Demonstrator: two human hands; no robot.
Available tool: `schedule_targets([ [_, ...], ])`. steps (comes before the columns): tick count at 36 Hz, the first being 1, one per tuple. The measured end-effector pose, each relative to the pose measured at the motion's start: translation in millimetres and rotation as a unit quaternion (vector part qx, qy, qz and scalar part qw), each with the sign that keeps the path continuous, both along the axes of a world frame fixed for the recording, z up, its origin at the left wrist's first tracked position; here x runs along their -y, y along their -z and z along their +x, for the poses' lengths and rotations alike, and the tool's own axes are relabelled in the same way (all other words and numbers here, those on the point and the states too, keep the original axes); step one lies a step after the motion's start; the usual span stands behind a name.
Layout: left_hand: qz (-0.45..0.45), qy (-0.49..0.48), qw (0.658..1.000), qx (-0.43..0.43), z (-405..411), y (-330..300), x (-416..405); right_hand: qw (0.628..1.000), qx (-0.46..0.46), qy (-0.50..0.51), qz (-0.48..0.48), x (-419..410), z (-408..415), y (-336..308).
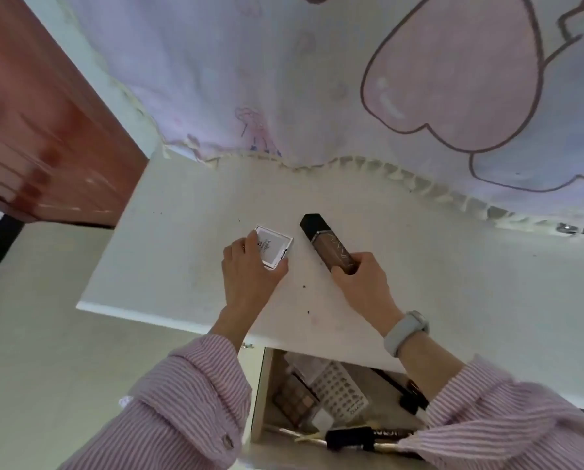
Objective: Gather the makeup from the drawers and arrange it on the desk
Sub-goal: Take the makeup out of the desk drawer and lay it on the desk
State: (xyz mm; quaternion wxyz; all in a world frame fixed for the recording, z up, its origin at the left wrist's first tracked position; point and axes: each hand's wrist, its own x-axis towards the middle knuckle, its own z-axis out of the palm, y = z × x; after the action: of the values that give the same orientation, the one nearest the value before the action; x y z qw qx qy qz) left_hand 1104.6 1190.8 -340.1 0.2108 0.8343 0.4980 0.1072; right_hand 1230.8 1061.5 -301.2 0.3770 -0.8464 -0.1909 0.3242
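Note:
My left hand (250, 269) grips a small white square compact (273, 247) by its near edges on the white desk (453, 283). My right hand (362, 279) holds the lower end of a brown foundation bottle (331, 247) with a black cap, lying slanted on the desk just right of the compact. Below the desk edge the drawer (261, 395) stands open. Inside it lie an eyeshadow palette (294, 396), a dotted white card (341, 390), a black tube (362, 435) and other makeup, partly hidden by my sleeves.
A pale cloth with pink heart prints (351, 79) hangs over the back of the desk, its frilled hem lying on the top. A reddish wooden cabinet (46, 137) stands at the left. Beige floor (39, 317) lies left of the desk.

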Motion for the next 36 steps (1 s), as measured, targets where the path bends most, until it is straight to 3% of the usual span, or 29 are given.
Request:
schedule_targets([
  [8,-0.009,0.057,0.998,0.031,53.7,12.4,-50.0,0.993,0.090,0.075,-0.032,-60.8,15.5,12.9],
  [18,-0.096,0.140,0.983,0.066,101.4,6.2,-64.6,0.994,0.083,0.066,0.003,-77.2,36.1,21.7],
  [23,-0.110,0.107,0.980,0.125,81.0,-4.7,-40.6,0.993,0.113,0.033,0.020,-43.9,27.5,15.3],
  [29,-0.021,0.152,0.969,0.193,7.2,-9.1,50.6,0.981,0.154,-0.043,0.110,63.7,-26.1,3.9],
  [31,-0.062,0.210,0.960,0.178,-23.8,-5.9,89.9,0.984,0.137,-0.094,0.067,108.1,-46.1,9.6],
  [33,-0.123,0.274,0.945,0.128,-56.1,1.8,128.7,0.981,0.103,-0.162,-0.036,150.3,-62.6,22.8],
  [36,-0.174,0.355,0.918,0.036,-88.4,19.9,171.8,0.944,0.053,-0.277,-0.170,206.0,-75.5,53.9],
])
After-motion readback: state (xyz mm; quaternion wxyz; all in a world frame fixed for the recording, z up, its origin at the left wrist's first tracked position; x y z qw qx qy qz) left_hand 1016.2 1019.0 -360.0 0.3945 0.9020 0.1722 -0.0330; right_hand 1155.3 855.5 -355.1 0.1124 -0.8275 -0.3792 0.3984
